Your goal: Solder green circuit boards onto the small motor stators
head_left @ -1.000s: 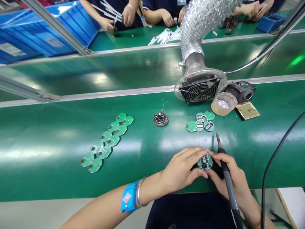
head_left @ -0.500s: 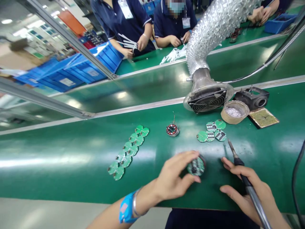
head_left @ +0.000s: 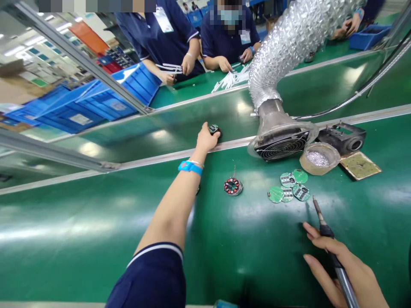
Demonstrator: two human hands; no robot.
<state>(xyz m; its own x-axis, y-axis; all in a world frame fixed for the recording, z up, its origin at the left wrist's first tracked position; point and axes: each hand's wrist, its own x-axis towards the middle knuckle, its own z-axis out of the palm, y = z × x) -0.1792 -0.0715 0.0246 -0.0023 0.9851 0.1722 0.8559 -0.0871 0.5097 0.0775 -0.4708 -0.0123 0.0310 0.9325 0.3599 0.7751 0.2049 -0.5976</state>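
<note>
My left hand [head_left: 206, 140] is stretched far forward, over the metal strip at the back of the green bench. Its fingers are closed round a small motor with a round green circuit board [head_left: 214, 128] on top. In my right hand [head_left: 345, 261], near the front right, lies a soldering iron [head_left: 326, 231], its tip pointing away from me. Beyond the tip is a group of several round circuit boards [head_left: 287, 187]. A motor stator with red windings [head_left: 233, 186] sits on the bench between my arms. My left forearm hides the bench behind it.
A fume extractor [head_left: 282, 145] on a silver duct hangs over the back. Beside it are a round solder tub [head_left: 319, 158], a black iron stand [head_left: 342, 137] and a square sponge tray [head_left: 360, 165]. Blue bins [head_left: 86, 107] stand at far left. Co-workers sit across, handling white strips [head_left: 228, 80].
My left hand has carried the motor with the board forward and left, from near the bench front to the back strip. The forearm now covers the rows of boards. My right hand stays nearly still.
</note>
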